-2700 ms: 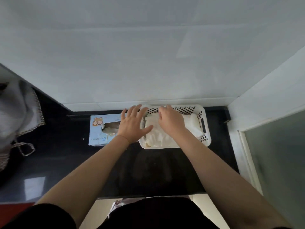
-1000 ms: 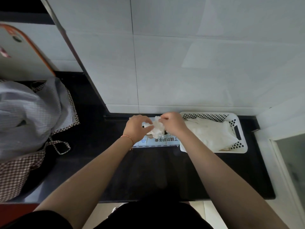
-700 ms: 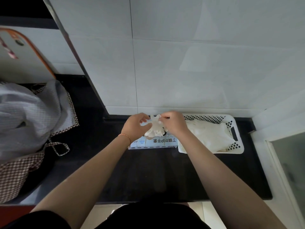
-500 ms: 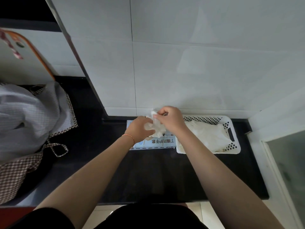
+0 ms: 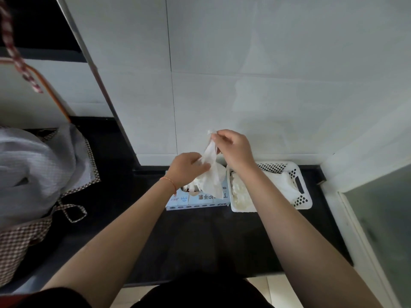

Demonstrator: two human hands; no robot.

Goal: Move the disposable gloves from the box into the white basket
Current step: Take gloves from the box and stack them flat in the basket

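Above the box (image 5: 198, 197) a glove (image 5: 211, 172) is pinched by the right hand (image 5: 233, 147) and gripped lower by the left hand (image 5: 186, 167); next, it likely must be carried into the basket (image 5: 303, 202).

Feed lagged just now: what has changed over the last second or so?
The right hand has risen, pinching the glove and drawing it up out of the box. The left hand stays low, gripping its lower part. Box and white basket are unmoved.
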